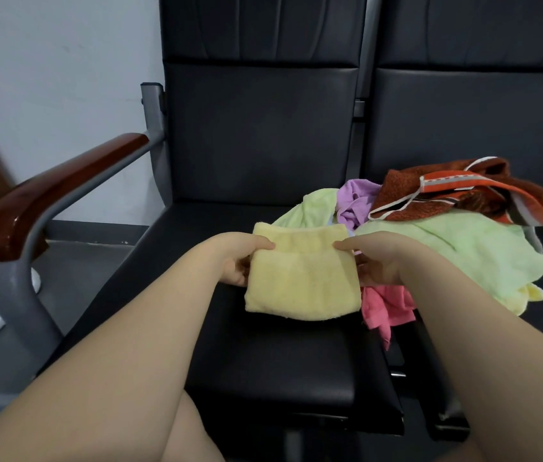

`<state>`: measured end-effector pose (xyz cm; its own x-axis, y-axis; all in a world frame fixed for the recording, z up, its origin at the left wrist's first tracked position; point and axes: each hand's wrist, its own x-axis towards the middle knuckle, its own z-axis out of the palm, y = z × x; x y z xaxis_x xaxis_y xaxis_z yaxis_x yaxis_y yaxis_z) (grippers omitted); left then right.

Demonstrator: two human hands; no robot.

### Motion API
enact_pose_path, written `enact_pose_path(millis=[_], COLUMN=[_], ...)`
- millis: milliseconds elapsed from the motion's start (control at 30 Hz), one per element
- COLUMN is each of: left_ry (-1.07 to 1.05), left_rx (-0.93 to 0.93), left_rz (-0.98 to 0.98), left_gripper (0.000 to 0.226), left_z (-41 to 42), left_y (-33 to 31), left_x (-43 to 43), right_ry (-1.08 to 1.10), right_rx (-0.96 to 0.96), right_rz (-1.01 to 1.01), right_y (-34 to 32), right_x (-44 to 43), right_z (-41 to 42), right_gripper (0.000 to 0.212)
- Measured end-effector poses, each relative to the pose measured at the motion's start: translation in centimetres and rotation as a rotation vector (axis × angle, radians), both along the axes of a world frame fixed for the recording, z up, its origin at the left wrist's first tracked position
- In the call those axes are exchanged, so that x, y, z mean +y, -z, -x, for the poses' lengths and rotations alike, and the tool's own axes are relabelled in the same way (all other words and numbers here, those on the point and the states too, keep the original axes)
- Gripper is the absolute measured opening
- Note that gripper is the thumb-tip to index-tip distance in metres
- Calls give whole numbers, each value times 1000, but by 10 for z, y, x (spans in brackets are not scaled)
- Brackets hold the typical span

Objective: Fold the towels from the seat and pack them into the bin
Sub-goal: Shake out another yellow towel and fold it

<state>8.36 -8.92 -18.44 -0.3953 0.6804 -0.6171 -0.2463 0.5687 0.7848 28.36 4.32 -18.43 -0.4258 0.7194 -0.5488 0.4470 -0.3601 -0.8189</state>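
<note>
On seat front, left hand (238, 261): pinching left edge of folded yellow towel (303, 281), thumb lying on top, fingers curling underneath.
right hand (378, 263): pinching right edge of the same towel, thumb on top pointing inward, fingers tucking beneath.
yellow towel: sitting folded into a small rectangle, narrow flap turning over along its far edge, being held between both hands; near edge seeming to rest on seat cushion (263, 355), cannot tell whether far edge is lifting.
pile: lying just right of and behind yellow towel, touching it, spreading toward second seat (476, 111).
green towel (470, 255): sprawling crumpled, biggest in pile, right forearm overlapping its near edge in view.
purple towel (355, 201): bunching at back of pile, between green folds and rust-orange towel (446, 191).
rust-orange towel: sitting on top at back right, white-trimmed stripe showing.
pink towel (383, 308): drooping crumpled just below right hand, at the gap between the two seats.
pale yellow cloth (530, 295): peeking out under green towel at far right.
backrest (260, 128): standing black and upright behind the pile.
armrest (50, 195): running wood-topped on grey frame, well left of both hands.
</note>
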Motion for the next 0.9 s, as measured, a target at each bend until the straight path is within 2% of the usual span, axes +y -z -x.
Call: enact_pose_path(millis=[167,267,400,533,567,667,767,900], left_ry=[-42,-41,-91,-171,-184,-207,-234,-271], left_rx=[68,107,145,270,331,497,532,530], left_rz=[-57,-94,-191,-299,-320,-367,-395,-417], left_gripper=[16,19,20,43,47,37,22,28], left_z=[-7,-8,-4,9,12,19,24,41], left_y=[-12,-19,-35,-53,-58,-79,-104,-113], left_x=[-17,-29,-51,-70,-72,-91,-121,-177], right_ry=[26,48,174,198,192,154,56,-74], right_rx=[83,139,205,241,253,283,330,363], right_rz=[-197,-262,-278,-208,-185,-142,-89,-75], right_y=[-8,-12,-15,-13,-14,-29,-47,-63], right_x=[-18,-29,-45,-53,-53,-76,-100,-129], right_z=[5,11,19,33,35,49,63,92], right_gripper=[25,27,46,72,72,53,37,33])
